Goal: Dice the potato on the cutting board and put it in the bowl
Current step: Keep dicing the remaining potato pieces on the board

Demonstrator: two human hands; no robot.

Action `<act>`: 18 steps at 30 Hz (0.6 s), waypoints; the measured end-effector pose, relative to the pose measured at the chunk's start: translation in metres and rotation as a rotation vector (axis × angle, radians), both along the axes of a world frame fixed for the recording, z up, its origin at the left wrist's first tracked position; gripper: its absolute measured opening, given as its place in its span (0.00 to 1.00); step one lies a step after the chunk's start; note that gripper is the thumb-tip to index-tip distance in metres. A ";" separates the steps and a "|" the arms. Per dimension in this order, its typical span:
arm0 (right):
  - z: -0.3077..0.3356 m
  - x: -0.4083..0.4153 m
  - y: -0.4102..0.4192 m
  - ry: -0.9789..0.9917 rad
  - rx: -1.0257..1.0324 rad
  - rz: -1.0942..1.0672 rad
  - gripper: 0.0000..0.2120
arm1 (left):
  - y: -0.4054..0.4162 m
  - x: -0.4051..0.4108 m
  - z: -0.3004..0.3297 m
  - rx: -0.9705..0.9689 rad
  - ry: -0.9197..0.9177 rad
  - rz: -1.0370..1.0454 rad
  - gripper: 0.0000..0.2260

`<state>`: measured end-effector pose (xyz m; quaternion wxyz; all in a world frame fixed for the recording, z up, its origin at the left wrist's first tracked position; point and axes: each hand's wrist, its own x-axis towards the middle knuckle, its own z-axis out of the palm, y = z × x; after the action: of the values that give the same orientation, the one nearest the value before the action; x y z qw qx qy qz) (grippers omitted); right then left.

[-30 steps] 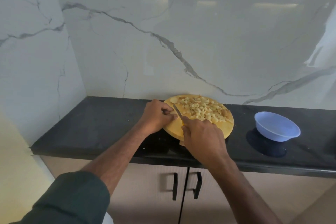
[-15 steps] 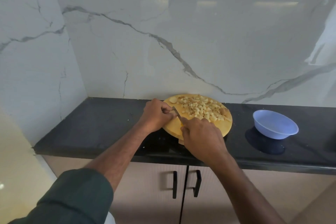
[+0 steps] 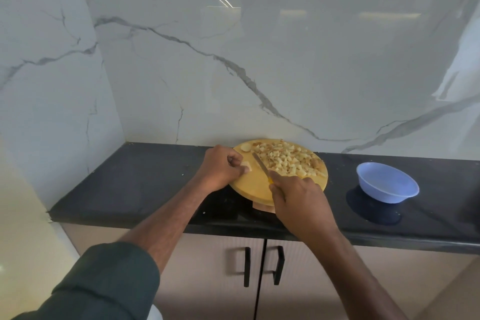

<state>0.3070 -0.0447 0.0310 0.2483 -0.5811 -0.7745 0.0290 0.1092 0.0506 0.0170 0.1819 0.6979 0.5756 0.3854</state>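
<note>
Your right hand [image 3: 298,197] hides most of the knife [image 3: 261,166]; only the narrow blade and a bit of yellow handle at your fingers show, and the hand is curled round that handle. The near edge of the round wooden cutting board [image 3: 255,187] is cut off by your right wrist, and a pale piece beneath the board's near rim is too hidden to identify. Your left hand [image 3: 220,171] is curled, its fingertips pinching a small pale potato piece [image 3: 246,165] at the board's left edge; how much of that piece remains is hard to make out.

Compared with half a second ago, your left hand has drawn slightly away from the blade, so a strip of bare board now separates them, and the blade is seen in full, angled toward the far left.

The diced potato [image 3: 285,161] lies as a heap of small pale-yellow cubes on the far right half of the board, with one rounded slice [image 3: 245,147] at its far left rim. The smooth, light-blue plastic bowl [image 3: 387,186] stands well apart to the right on the glossy black countertop [image 3: 145,184], before a veined white marble wall [image 3: 259,60].
</note>
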 end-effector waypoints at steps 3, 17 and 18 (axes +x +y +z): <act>0.000 -0.012 0.006 -0.013 0.025 0.003 0.20 | 0.001 -0.002 -0.001 0.004 0.009 0.005 0.13; 0.003 -0.031 0.019 -0.088 0.008 0.005 0.17 | 0.004 -0.001 -0.002 0.033 0.009 -0.009 0.04; 0.003 -0.030 0.019 -0.084 0.006 0.010 0.17 | 0.004 0.000 -0.003 0.031 0.005 -0.006 0.03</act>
<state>0.2767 -0.0255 0.0340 0.2170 -0.5771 -0.7873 0.0035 0.1087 0.0546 0.0143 0.1706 0.7034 0.5680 0.3918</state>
